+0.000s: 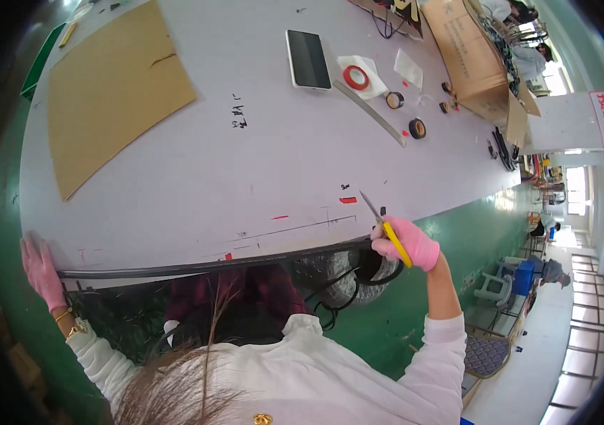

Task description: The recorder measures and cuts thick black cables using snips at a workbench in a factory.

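Observation:
A long black cable or tube (245,265) runs along the near edge of the white table (196,177). At its left end rests my left hand (42,276) in a pink glove, fingers stretched out over the table's corner. My right hand (415,243), also gloved in pink, grips yellow-handled scissors (395,241) near the cable's right end. Their blades point up and left over the table; whether they are parted I cannot tell. The right fingers also seem to touch the cable, but the glove hides the contact. Beyond this hand, black cable curves down beside the table.
Red marks and drawn lines lie along the near edge. Farther back are a brown cardboard sheet (114,99), a phone (308,59), a metal ruler (369,112), red tape (356,78) and black tape rolls (417,128). A cardboard box (461,60) stands far right. Other people sit beyond.

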Tool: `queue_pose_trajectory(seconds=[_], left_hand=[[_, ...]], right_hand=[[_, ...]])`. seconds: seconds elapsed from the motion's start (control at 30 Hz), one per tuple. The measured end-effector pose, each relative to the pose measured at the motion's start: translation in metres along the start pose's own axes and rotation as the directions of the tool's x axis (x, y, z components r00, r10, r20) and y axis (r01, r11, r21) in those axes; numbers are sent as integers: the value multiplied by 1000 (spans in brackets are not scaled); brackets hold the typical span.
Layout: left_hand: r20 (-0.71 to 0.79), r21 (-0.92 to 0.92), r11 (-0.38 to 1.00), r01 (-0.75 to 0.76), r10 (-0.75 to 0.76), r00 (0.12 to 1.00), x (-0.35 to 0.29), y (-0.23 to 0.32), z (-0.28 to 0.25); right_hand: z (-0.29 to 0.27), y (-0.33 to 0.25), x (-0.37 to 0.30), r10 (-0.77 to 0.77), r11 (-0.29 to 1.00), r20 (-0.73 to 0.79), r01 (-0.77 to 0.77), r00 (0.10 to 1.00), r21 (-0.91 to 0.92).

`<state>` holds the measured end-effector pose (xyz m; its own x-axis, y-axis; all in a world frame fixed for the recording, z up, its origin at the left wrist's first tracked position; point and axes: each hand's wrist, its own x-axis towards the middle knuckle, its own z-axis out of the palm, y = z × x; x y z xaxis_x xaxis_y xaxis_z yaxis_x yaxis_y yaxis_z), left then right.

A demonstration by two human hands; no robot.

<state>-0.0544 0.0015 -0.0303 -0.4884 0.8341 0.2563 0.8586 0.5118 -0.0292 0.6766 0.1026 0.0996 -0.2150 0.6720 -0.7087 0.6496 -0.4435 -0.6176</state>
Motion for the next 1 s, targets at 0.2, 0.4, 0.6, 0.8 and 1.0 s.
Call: queue_pose_trajectory(seconds=[0.2,0.4,0.6,0.8,1.0], left_hand=[[25,-13,1000,-2,3,1000,2,-5,0],[35,55,998,-44,42,999,4,-4,-4],[47,41,997,-64,62,997,5,-3,-7],[47,-57,997,-50,52,997,5,-1,-6],[27,-79,996,-50,52,998,4,-1,-6]], right_hand=[[-5,2,31,-213,902,-102,155,972,-403],[0,4,36,-160,832,-147,53,976,-552],[5,3,44,-67,782,-198,-72,978,-619],[4,3,48,-40,717,-201,-112,979,-688],[6,0,51,27,724,-239,-184,971,-665]])
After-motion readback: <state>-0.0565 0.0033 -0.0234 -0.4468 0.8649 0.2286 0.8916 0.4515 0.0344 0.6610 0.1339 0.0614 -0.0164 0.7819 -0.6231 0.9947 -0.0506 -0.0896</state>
